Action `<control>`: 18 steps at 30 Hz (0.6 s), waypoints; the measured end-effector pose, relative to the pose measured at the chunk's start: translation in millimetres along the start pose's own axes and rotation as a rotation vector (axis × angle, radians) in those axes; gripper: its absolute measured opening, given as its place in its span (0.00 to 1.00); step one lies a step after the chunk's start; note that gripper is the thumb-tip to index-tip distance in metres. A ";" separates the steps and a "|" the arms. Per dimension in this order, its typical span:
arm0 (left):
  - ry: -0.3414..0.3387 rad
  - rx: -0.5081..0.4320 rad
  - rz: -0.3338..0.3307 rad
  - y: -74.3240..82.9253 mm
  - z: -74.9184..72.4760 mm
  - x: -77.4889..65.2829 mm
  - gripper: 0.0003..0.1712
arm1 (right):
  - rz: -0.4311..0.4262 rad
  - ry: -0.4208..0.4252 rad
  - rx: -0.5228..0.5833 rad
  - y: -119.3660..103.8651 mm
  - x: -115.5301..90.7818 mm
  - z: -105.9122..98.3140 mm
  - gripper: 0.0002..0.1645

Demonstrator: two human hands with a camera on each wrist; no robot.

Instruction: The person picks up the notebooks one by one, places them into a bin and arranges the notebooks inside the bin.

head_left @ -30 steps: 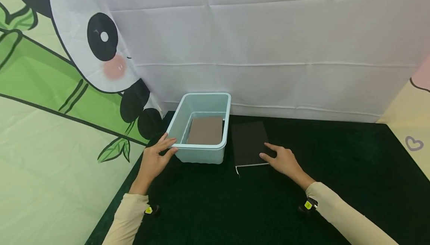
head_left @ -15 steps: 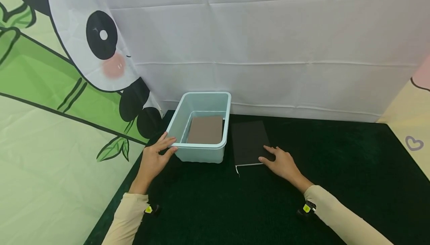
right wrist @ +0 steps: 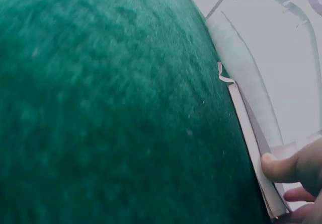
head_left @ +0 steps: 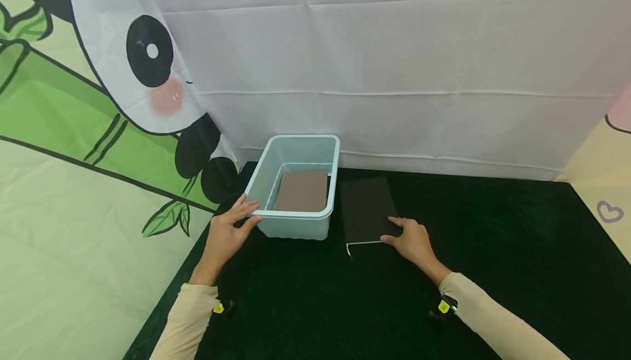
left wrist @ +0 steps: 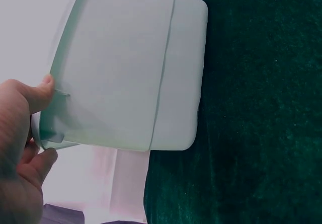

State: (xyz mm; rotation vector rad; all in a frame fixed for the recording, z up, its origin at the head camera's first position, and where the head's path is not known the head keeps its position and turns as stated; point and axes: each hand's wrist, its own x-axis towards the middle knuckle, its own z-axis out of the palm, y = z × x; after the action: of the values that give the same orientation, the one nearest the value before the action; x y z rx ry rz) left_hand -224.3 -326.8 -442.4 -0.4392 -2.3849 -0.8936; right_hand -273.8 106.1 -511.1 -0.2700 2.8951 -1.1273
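Observation:
A pale blue-green plastic bin [head_left: 293, 226] stands left of centre in the head view. My left hand [head_left: 228, 239] grips its front left corner, and in the left wrist view the thumb [left wrist: 45, 90] lies against the wall just under the rim. A flat brown rectangle, like a book cover, [head_left: 302, 191] lies inside the bin. To the bin's right lies a black notebook [head_left: 366, 206] with a white ribbon at its near edge. My right hand [head_left: 415, 246] holds its near right corner, the thumb [right wrist: 276, 167] at the page edge and the other fingers round the right side.
Dark green cloth [head_left: 315, 300] covers the table. A white fabric backdrop [head_left: 394, 64] hangs right behind the bin and notebook. On the left, a panda-printed sheet [head_left: 74, 239] borders the table's edge.
My right hand has slid slightly left and down onto the notebook's near right corner, its fingers closing in on the edge. The left hand and bin have stayed put.

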 end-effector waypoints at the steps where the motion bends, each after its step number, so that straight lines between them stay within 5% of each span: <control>1: -0.002 -0.001 0.001 -0.3 -0.6 -0.2 0.21 | 0.015 0.006 0.007 -2.1 -0.7 0.7 0.36; 9: -0.006 -0.008 -0.001 -4.7 -5.2 -2.4 0.21 | 0.048 0.050 0.040 -10.8 -3.6 4.7 0.36; 18: -0.015 -0.019 0.011 -7.0 -8.9 -3.4 0.21 | 0.184 -0.092 0.266 -14.5 2.0 -5.9 0.38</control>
State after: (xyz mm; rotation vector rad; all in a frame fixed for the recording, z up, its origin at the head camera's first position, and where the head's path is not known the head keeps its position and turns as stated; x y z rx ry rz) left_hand -221.5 -338.3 -442.3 -0.4675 -2.3867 -0.9111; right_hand -274.0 99.3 -497.0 -0.0458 2.5885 -1.4026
